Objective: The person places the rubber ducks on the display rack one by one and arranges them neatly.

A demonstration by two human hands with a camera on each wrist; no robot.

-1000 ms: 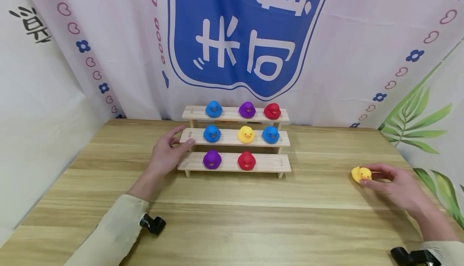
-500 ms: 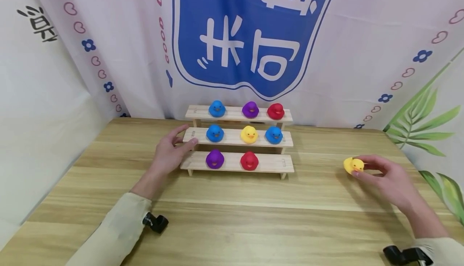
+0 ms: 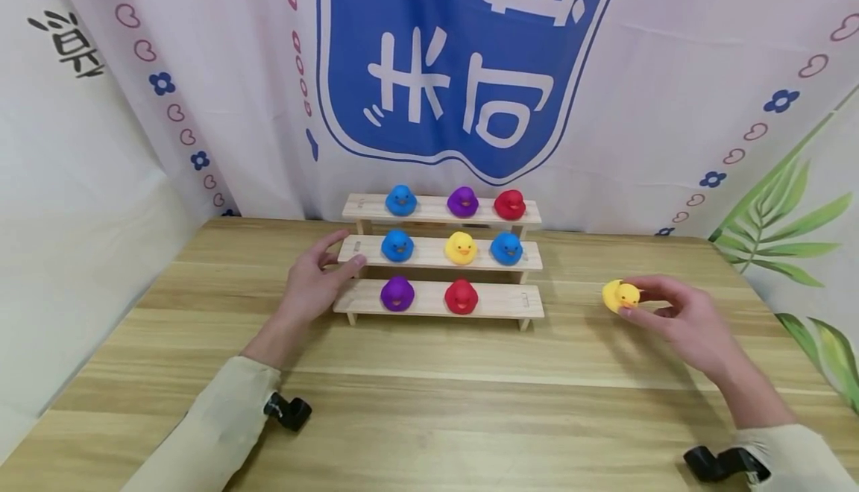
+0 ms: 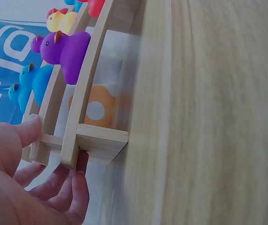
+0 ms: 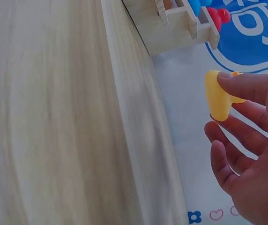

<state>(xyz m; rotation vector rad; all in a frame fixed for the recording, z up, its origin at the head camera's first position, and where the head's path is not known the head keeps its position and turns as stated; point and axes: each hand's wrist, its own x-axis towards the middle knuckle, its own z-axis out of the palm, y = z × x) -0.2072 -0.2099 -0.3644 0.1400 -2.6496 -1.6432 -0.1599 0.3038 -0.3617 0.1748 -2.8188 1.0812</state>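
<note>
A yellow rubber duck [image 3: 620, 296] is pinched between the thumb and fingers of my right hand [image 3: 687, 320], raised above the table to the right of a three-tier wooden stand [image 3: 499, 300]. In the right wrist view the thumb lies across the duck [image 5: 217, 96]. My left hand [image 3: 315, 276] grips the stand's left end, thumb on the middle tier and fingers curled by the step ends [image 4: 70, 150]. Bottom tier: a purple duck [image 3: 397, 294] and a red duck [image 3: 461, 297]. Middle tier: a blue duck [image 3: 397, 246], a yellow duck [image 3: 461, 248] and another blue duck [image 3: 506, 249].
On the top tier sit a blue duck [image 3: 400, 200], a purple duck [image 3: 463, 202] and a red duck [image 3: 510, 205]. A printed curtain [image 3: 268, 104] hangs right behind the stand. The wood-grain table [image 3: 429, 417] spreads out in front.
My right hand has carried the yellow duck leftward and a little farther back, toward the stand. The left hand keeps its place on the stand, and the ducks there have not moved.
</note>
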